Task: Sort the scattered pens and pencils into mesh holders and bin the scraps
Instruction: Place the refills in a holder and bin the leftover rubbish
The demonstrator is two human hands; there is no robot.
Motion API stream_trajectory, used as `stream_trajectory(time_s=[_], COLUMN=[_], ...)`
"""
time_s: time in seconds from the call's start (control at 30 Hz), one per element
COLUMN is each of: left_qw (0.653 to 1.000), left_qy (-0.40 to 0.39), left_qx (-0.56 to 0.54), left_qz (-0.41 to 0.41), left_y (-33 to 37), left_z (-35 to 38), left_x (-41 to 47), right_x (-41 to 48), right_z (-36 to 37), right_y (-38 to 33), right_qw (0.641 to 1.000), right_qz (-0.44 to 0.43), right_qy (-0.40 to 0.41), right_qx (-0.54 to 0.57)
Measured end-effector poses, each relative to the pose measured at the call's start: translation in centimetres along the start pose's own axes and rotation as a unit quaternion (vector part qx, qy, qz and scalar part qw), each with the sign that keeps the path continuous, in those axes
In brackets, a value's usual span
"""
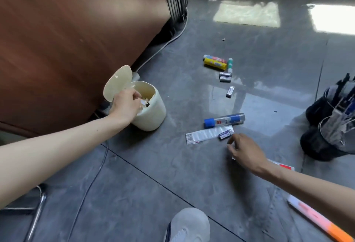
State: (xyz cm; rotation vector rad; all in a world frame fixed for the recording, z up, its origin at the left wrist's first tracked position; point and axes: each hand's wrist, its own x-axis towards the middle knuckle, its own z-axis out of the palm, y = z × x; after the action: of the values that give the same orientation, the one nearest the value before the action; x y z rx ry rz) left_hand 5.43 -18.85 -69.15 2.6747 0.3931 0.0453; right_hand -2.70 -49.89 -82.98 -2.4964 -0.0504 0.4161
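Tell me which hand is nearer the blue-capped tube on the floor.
Right. The right hand is close on the near side of the blue-capped tube. The left hand is far to its left, pinching scraps over the cream bin.

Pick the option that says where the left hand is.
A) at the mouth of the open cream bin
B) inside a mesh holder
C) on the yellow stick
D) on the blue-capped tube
A: the left hand pinches paper scraps at the mouth of the cream bin, whose lid is flipped up.
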Motion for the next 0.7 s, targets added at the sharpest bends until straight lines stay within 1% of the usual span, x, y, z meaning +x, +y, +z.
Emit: stream_trajectory(time_s=[0.13, 0.27, 0.33, 0.4, 0.5, 0.57, 0.7], left_qw=[1.0, 0.997, 0.995, 0.993, 0.989, 0.99, 0.997], left_qy=[-0.003, 0.019, 0.005, -0.039, -0.101, -0.105, -0.069], left_qx=[0.021, 0.052, 0.069, 0.094, 0.108, 0.095, 0.038], left_qz=[0.019, 0.048, 0.069, 0.053, 0.002, -0.003, -0.008], left_y=[0.5, 2.3, 3.4, 3.6, 2.3, 1.9, 2.0], left_z=[0.5, 1.1, 1.6, 2.2, 2.3, 2.0, 1.5], left_x=[0.5, 1.3, 1.6, 2.2, 2.3, 1.8, 2.0], right_x=[-0.6, -1.1, -1.3, -1.5, -2.0, -2.2, -2.4], right_z=[-0.7, -2.2, -2.9, -3.6, -4.2, -4.1, -3.3], right_y=[1.3, 2.0, 2.3, 2.5, 3.1, 3.7, 4.6], right_qw=[1.0, 0.999, 0.998, 0.997, 0.996, 0.996, 0.995], right_qz=[0.025, 0.05, 0.06, 0.069, 0.076, 0.075, 0.086], right_qy=[-0.012, 0.003, 0.017, 0.03, 0.045, 0.049, 0.039], right_qx=[0.001, -0.009, -0.008, -0.01, -0.018, -0.024, -0.026])
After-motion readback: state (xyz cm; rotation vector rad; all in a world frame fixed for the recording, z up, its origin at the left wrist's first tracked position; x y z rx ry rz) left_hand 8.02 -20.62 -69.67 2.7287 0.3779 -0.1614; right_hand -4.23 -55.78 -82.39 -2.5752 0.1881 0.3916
